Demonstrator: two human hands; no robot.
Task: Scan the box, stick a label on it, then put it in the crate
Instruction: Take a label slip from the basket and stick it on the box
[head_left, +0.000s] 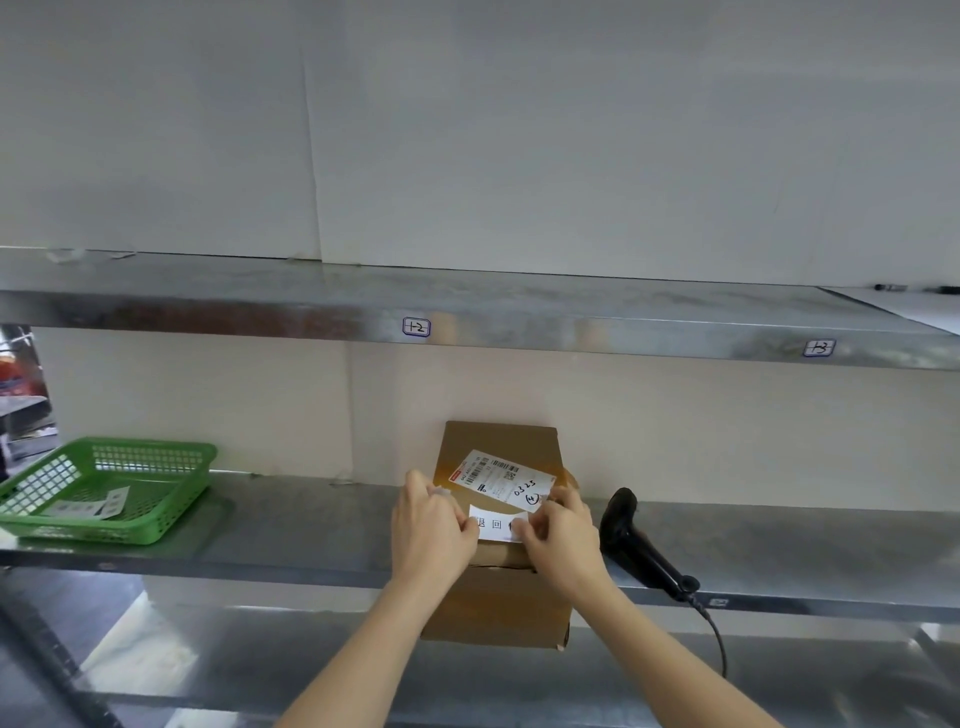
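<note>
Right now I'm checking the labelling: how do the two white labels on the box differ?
The shipping label sits farther back, tilted, uncovered, with barcodes and handwriting. The smaller label lies near the front edge, squarer to it, with large printed characters, under the left hand and right hand. Both lie atop the box.

A brown cardboard box (498, 597) stands at the front edge of a steel shelf (311, 525), a green plastic mesh basket (111, 488) well to its left, a black handheld scanner (641, 545) just right, beneath an upper steel shelf (519, 306).
</note>
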